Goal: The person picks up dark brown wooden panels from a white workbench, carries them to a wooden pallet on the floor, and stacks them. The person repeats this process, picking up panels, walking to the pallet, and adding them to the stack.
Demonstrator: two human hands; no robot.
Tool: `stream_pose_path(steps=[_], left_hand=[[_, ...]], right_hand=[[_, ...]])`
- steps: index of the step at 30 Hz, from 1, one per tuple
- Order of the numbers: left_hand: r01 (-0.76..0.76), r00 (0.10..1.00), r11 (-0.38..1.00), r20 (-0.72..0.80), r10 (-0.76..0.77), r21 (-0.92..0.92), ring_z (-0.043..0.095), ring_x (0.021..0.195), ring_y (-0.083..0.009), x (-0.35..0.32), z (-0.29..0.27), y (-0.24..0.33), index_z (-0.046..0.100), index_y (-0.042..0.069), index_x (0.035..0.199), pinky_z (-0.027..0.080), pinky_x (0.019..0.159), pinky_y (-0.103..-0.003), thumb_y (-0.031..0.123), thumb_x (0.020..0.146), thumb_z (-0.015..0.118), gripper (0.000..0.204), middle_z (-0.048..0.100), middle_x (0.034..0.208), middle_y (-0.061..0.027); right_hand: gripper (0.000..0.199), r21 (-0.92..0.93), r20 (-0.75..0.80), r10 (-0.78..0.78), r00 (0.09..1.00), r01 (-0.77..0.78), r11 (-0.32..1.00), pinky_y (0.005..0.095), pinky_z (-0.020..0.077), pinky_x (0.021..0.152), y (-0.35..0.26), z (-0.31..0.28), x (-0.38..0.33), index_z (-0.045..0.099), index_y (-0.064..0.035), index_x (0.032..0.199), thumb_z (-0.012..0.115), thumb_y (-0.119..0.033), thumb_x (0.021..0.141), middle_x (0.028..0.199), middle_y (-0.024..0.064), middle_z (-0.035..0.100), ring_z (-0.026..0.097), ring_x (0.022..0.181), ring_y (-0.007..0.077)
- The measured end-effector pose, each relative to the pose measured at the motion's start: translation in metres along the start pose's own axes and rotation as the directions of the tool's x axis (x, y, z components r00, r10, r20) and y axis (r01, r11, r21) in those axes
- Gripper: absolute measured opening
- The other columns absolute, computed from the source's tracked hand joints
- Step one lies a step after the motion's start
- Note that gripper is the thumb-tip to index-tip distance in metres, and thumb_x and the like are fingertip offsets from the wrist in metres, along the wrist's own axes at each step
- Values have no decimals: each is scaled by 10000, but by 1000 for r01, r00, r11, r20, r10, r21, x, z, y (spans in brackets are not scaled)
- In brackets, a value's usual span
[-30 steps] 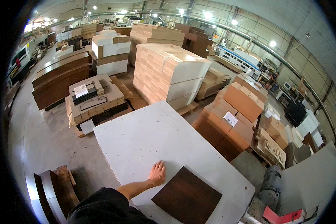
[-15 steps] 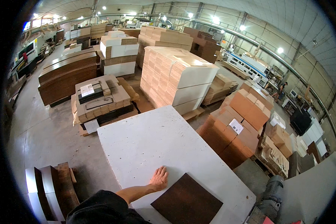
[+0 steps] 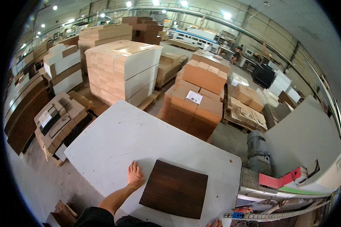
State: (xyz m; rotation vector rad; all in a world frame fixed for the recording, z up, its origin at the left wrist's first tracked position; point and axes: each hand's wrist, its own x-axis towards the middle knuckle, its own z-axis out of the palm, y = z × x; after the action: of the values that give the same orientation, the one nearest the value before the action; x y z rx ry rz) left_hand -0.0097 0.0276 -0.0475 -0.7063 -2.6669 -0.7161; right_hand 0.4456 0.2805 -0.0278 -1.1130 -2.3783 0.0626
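Note:
A dark brown wood-grain panel [image 3: 175, 190] lies flat on a white tabletop [image 3: 110, 140] in front of me. My left hand [image 3: 135, 174] rests palm down on the white surface, just left of the panel and apart from it. Its fingers lie on the surface and hold nothing. At the lower edge, right of the panel, a small part of my right hand [image 3: 215, 223] shows at the tabletop. The rest of it is cut off, so its grip is hidden.
Right of the tabletop stands a machine with a grey motor [image 3: 258, 145] and a red bracket [image 3: 280, 179]. Beyond the far edge are stacked brown boards [image 3: 193, 109], a tall pale stack [image 3: 121, 72] and a lower stack [image 3: 60, 119]. Another person [image 3: 236, 53] is far off.
The view has swung to the right, bringing more of the machine into sight. My right hand has come in at the lower edge. My left hand still rests beside the panel.

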Motion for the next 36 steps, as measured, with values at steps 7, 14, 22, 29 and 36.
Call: stream_pose_path(steps=[7, 14, 22, 29, 36], left_hand=[[-11, 1000, 1000, -9, 11, -4, 327, 1366, -460, 0, 4, 4, 505, -65, 1149, 261, 1120, -571, 73, 785, 561, 394, 403, 1414, -294], [-17, 1000, 1000, -20, 18, 16, 330, 1362, -459, 0, 9, 2, 495, -46, 1175, 268, 1114, -566, 54, 770, 574, 425, 407, 1407, -280], [-9, 1000, 1000, -12, 9, 0, 341, 1362, -445, -1, 9, 4, 500, -34, 1174, 262, 1123, -552, 46, 769, 574, 419, 421, 1405, -269], [-13, 1000, 999, -6, 13, 32, 340, 1363, -444, -1, 11, 5, 492, -37, 1170, 261, 1125, -553, 36, 771, 571, 414, 424, 1398, -280], [-24, 1000, 1000, -9, 24, 17, 336, 1366, -445, 1, 8, 7, 493, -34, 1155, 263, 1125, -553, 34, 784, 552, 382, 429, 1394, -286]], right_hand=[[410, 10, -26, 24, 999, -24, 1000, 547, 381, 1006, -13, -16, 10, 566, -18, 1306, 560, -210, 943, 1293, 213, 555, 493, 1186, 420], [429, 3, -62, 0, 998, 0, 1000, 539, 400, 982, 4, -1, 5, 566, -17, 1298, 592, -206, 915, 1261, 230, 556, 501, 1162, 430], [474, 1, -44, 26, 999, -26, 1000, 552, 380, 1000, 1, -4, 5, 543, -5, 1315, 609, -210, 893, 1278, 242, 537, 488, 1174, 441], [503, 31, 99, 83, 992, -87, 996, 554, 313, 973, -8, -16, 14, 473, 9, 1282, 577, -216, 843, 1295, 219, 438, 412, 1176, 417], [505, 26, 108, 99, 989, -103, 994, 554, 305, 997, -3, -10, 13, 468, -1, 1297, 571, -214, 852, 1291, 207, 440, 408, 1183, 414]])
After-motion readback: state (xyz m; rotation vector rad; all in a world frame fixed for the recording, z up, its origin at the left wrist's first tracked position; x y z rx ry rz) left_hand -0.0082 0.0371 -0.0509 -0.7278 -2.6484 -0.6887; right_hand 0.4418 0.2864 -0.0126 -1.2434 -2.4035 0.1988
